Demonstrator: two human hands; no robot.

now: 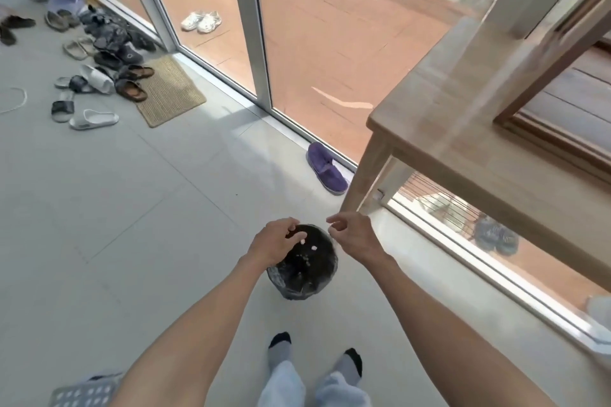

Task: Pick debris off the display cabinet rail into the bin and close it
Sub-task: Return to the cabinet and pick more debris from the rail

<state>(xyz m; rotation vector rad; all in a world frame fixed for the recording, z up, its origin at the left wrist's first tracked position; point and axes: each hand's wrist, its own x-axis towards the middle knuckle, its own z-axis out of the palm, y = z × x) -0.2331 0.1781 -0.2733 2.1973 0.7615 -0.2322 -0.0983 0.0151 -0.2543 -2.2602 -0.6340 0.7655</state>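
standing on a pale tiled floor, a person in grey socks reaches both arms down over a small round bin lined with a black bag. the left hand hovers over the bin's near-left rim, fingers curled loosely downward and parted, gripping nothing. the right hand hangs just beyond the bin's right edge, thumb and forefinger pinched close together; whether anything sits between them cannot be told. small white bits of debris show against the dark inside of the bin, just below the left fingertips, with fainter specks lower in the bag. to the right stands a wooden display cabinet, its leg coming down to the floor near the right hand. a purple slipper lies beside the frame of the glass door. a heap of shoes and a woven mat sit at the upper left.
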